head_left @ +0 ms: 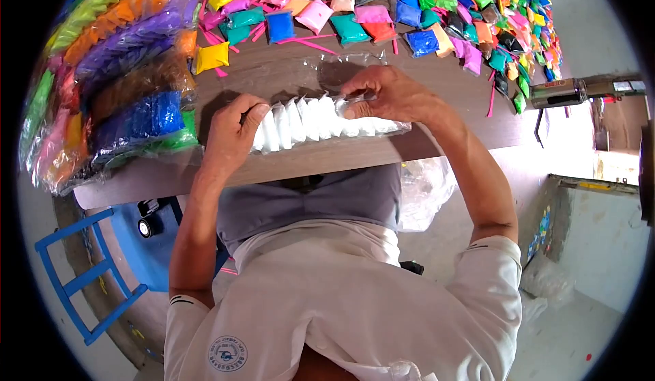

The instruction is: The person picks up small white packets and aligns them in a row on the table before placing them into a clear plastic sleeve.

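Note:
A row of white packets (303, 121) stands side by side in a clear plastic bag (372, 58) along the near edge of the table. My left hand (235, 125) is closed on the left end of the row, thumb against the outermost packet. Over the right part of the row, my right hand (390, 95) is closed, its thumb and fingers pinching the packets and the film around them. Loose film spreads flat on the tabletop behind the row. My right fingers hide some of the packets.
Bagged rows of coloured packets (133, 36) are stacked at the left of the table (273, 166). Loose coloured packets (351, 29) and pink sticks (310, 44) cover the far side. A blue stool (89, 278) stands on the floor at left; a crumpled plastic bag (424, 193) hangs below the table edge.

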Motion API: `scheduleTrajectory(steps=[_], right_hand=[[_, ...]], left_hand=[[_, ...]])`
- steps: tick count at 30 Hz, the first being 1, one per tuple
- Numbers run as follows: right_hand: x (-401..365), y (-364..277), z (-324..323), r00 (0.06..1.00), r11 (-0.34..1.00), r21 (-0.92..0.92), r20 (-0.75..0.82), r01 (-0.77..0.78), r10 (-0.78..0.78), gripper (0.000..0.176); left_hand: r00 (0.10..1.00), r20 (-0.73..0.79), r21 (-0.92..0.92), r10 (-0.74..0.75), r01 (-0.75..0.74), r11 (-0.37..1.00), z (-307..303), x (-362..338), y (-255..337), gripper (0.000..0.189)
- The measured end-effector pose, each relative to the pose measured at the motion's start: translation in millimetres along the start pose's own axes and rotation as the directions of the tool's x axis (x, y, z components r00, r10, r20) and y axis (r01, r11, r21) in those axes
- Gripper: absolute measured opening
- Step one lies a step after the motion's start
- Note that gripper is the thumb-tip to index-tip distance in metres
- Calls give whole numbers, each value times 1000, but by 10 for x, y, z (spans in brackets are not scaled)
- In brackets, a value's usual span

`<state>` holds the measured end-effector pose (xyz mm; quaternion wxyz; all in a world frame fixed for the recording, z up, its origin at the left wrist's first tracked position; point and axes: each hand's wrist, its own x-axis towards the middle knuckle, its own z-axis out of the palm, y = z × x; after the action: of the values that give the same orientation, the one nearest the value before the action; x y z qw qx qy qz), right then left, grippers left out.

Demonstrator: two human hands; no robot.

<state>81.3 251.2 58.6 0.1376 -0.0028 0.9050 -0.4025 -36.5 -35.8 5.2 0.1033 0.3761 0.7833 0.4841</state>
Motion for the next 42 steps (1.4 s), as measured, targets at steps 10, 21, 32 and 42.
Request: scheduleTrajectory(steps=[10, 21, 32, 42], right_hand=[[233, -118, 109, 985, 998, 25, 164, -51, 46, 65], [357, -308, 233, 979, 982, -3, 82, 187, -186, 62], [278, -257, 170, 987, 984, -98, -42, 149, -154, 31], [217, -126, 29, 1000, 997, 83, 22, -3, 2, 21]], left_hand=[[996, 61, -2, -61, 61, 998, -37, -3, -10, 24], [996, 63, 53, -67, 63, 997, -27, -1, -56, 25], [999, 1, -3, -44, 44, 999, 2, -14, -7, 27], [999, -2, 0, -33, 33, 999, 8, -1, -50, 27]])
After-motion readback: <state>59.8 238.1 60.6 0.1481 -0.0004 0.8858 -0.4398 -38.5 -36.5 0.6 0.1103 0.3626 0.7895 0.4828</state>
